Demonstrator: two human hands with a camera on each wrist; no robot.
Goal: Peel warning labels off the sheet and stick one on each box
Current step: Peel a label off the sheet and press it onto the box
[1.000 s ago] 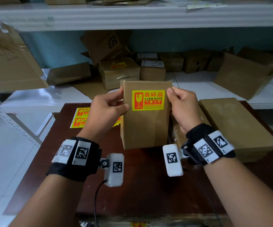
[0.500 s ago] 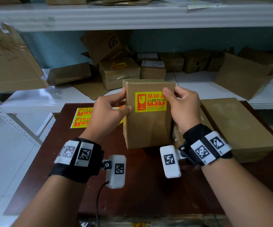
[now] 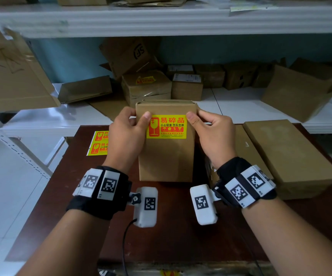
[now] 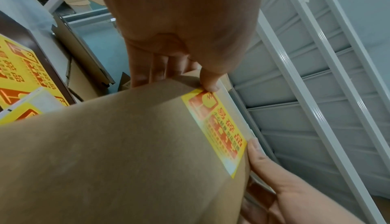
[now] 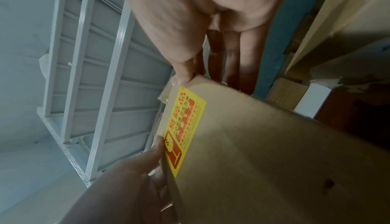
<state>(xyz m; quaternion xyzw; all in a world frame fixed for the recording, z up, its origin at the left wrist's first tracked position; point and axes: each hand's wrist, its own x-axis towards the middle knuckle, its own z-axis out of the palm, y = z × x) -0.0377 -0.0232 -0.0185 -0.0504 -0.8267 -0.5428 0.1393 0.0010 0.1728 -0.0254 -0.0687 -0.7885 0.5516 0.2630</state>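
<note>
A brown cardboard box (image 3: 166,158) stands upright over the dark table (image 3: 171,226), held between both hands. A yellow and red warning label (image 3: 166,126) is stuck across its upper front face. My left hand (image 3: 127,136) grips the box's left edge, its thumb on the label's left end (image 4: 207,84). My right hand (image 3: 213,134) grips the right edge, its thumb at the label's top right corner (image 5: 181,77). The label sheet (image 3: 98,143) lies on the table behind my left hand, partly hidden by it.
A long flat brown box (image 3: 288,156) lies on the table at the right, with another box (image 3: 240,148) between it and the held one. The white shelf (image 3: 51,120) behind carries several cardboard boxes, one (image 3: 146,88) bearing a yellow label. A shelf post (image 3: 15,146) slants at left.
The box has tilted back and sunk slightly with both hands. Both thumbs have shifted on the label: the left now presses its left end, the right its top right corner.
</note>
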